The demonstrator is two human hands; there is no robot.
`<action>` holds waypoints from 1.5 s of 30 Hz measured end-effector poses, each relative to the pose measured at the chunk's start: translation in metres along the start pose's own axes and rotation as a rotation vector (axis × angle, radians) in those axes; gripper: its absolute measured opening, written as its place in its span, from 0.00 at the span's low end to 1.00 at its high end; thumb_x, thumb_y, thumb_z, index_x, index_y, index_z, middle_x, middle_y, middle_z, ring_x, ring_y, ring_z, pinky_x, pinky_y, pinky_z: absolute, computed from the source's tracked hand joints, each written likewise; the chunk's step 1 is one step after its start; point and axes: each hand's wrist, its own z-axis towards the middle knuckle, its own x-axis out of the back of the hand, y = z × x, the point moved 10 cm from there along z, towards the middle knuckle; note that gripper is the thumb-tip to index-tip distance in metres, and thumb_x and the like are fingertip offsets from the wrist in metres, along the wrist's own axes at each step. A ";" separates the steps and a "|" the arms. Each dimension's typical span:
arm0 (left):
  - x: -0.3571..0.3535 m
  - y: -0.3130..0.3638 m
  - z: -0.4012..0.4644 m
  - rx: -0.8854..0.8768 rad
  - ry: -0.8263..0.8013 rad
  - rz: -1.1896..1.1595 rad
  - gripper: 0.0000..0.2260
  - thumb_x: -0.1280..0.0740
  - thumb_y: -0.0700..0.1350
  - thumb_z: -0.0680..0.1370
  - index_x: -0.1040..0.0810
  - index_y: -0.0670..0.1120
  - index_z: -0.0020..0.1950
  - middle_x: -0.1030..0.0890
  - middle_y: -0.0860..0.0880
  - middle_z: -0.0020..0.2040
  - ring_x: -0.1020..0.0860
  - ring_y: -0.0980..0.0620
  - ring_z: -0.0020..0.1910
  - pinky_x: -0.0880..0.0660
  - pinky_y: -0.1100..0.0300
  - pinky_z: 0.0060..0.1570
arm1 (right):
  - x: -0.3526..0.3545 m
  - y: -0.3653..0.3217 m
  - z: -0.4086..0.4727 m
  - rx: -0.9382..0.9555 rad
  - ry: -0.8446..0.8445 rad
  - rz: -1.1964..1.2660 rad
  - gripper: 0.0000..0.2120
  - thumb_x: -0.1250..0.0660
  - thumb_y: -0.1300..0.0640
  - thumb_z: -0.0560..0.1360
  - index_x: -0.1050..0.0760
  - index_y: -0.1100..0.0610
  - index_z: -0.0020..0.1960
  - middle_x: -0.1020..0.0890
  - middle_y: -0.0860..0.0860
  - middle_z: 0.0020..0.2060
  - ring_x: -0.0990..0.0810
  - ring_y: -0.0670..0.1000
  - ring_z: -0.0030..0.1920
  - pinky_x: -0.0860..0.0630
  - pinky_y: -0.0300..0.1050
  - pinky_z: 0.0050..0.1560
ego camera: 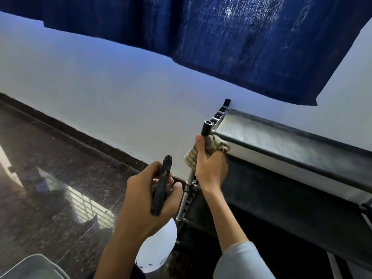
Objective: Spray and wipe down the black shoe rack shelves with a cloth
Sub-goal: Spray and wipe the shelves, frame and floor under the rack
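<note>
Cloth [209,150] gripped by right hand [210,166] at top shelf [281,141] near-left corner, shelf's long axis running rightward; left hand [145,196] holds spray bottle [161,190] alongside.

Shoe rack shelf [281,141]: dusty matt black fabric.
Rack post [186,196]: shiny metal tube.
Cloth [213,147]: coarse woven beige.
Floor [60,158]: glossy speckled stone.
Curtain [241,37]: blue fabric.

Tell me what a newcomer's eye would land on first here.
First, the right hand gripping a checked cloth against the front left corner of the shoe rack's top shelf. Next, the left hand holding a black-topped spray bottle at lower centre. A dark blue curtain hangs above.
</note>
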 end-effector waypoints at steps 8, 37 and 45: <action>0.003 0.001 -0.001 -0.009 0.018 0.057 0.07 0.26 0.35 0.70 0.24 0.39 0.40 0.21 0.51 0.31 0.21 0.60 0.27 0.30 0.75 0.28 | -0.007 0.004 -0.023 0.207 0.171 -0.129 0.18 0.39 0.37 0.73 0.28 0.53 0.41 0.20 0.49 0.38 0.20 0.52 0.40 0.22 0.53 0.46; 0.017 -0.004 -0.002 -0.028 0.057 0.060 0.08 0.26 0.35 0.71 0.25 0.40 0.40 0.22 0.50 0.30 0.24 0.57 0.25 0.32 0.74 0.27 | -0.043 0.041 -0.109 0.628 0.011 -0.679 0.12 0.26 0.59 0.66 0.17 0.57 0.49 0.29 0.50 0.57 0.30 0.57 0.52 0.21 0.52 0.45; 0.017 -0.004 0.000 -0.040 0.064 0.085 0.07 0.27 0.36 0.71 0.24 0.40 0.40 0.21 0.50 0.32 0.21 0.59 0.30 0.30 0.75 0.29 | -0.043 0.048 -0.118 0.688 -0.069 -0.717 0.10 0.20 0.67 0.58 0.17 0.60 0.37 0.20 0.52 0.54 0.29 0.59 0.54 0.18 0.49 0.37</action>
